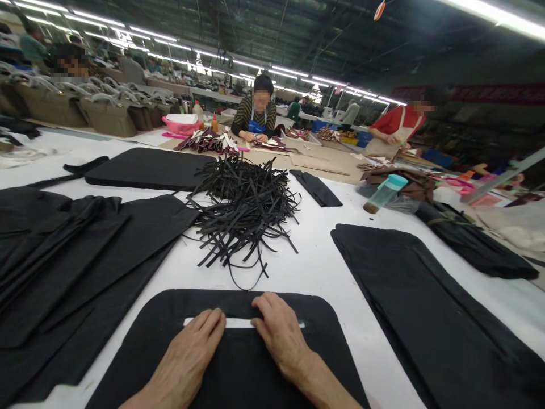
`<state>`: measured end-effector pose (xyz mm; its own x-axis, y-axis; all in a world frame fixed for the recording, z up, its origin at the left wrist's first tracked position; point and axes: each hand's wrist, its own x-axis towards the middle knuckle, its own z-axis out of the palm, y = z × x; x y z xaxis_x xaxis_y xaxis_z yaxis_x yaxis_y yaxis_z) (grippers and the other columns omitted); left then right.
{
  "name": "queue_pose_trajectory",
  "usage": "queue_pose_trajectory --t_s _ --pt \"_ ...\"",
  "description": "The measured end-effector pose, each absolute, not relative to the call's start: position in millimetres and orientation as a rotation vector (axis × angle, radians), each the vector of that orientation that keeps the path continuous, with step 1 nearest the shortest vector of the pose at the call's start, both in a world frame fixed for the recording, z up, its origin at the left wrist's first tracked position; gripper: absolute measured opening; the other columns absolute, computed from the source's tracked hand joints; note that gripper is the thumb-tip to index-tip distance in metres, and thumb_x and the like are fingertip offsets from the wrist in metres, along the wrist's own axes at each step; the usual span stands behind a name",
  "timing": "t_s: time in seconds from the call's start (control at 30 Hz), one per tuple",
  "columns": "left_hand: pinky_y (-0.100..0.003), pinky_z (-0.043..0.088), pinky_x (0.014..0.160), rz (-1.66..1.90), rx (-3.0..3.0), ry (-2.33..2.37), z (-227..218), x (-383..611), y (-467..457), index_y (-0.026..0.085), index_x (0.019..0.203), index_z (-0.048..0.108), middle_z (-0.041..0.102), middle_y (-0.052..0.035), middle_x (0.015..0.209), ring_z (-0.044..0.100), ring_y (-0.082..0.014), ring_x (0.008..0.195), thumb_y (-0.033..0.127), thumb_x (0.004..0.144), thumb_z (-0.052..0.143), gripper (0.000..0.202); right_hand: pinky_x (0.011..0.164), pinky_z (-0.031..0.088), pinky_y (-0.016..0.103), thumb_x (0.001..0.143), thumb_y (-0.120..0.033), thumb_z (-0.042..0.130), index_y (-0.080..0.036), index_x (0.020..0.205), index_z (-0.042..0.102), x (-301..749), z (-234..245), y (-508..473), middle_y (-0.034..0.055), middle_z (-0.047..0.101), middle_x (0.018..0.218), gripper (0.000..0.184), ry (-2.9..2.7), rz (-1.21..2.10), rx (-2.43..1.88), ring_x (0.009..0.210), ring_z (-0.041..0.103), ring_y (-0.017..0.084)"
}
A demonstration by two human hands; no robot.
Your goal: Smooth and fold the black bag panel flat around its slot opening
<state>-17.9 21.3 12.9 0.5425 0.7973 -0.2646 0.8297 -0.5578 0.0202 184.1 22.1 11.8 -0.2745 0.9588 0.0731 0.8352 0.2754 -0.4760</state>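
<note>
A black fabric panel [244, 363] with rounded corners lies flat in front of me. Across its upper part runs a narrow white strip [238, 323]; whether it is tape or a slot showing white beneath, I cannot tell. My left hand [187, 352] rests on the panel, its fingers laid flat over the strip's left part. On the right side, my right hand [283, 332] touches the panel with bent fingers, thumb and forefinger apart at the strip. Neither hand grips anything that I can see. Just beyond the panel lies a tangled heap of thin black straps [249, 204].
Black fabric pieces [55, 272] spread at left, and a stack of black panels [426, 295] lies at right. Farther back are a black padded panel [149, 167], a folded black piece [315, 187] and a teal-lidded bottle [385, 193]. Co-workers [258, 113] work across the table.
</note>
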Motion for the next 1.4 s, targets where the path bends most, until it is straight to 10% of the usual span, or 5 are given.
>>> queue_pose_trajectory --t_s 0.9,1.4 --pt "-0.036 0.053 0.078 -0.084 3.219 1.371 -8 -14 10 0.025 0.127 0.047 0.059 -0.0083 0.105 0.056 -0.0244 0.093 -0.007 0.07 0.042 0.065 0.077 0.036 0.034 0.09 -0.014 0.043 -0.018 0.086 0.061 200 26 23 0.0069 0.062 0.094 0.02 -2.229 0.356 -2.251 0.088 0.055 0.023" --pt "-0.04 0.047 0.089 0.055 3.257 1.398 -28 6 6 0.008 0.114 0.057 0.053 -0.0172 0.116 0.05 -0.0286 0.106 0.0 0.071 0.039 0.047 0.075 0.037 0.031 0.089 -0.014 0.046 -0.018 0.083 0.062 204 28 21 0.0055 0.063 0.091 0.018 -2.168 0.368 -2.204 0.086 0.056 0.021"
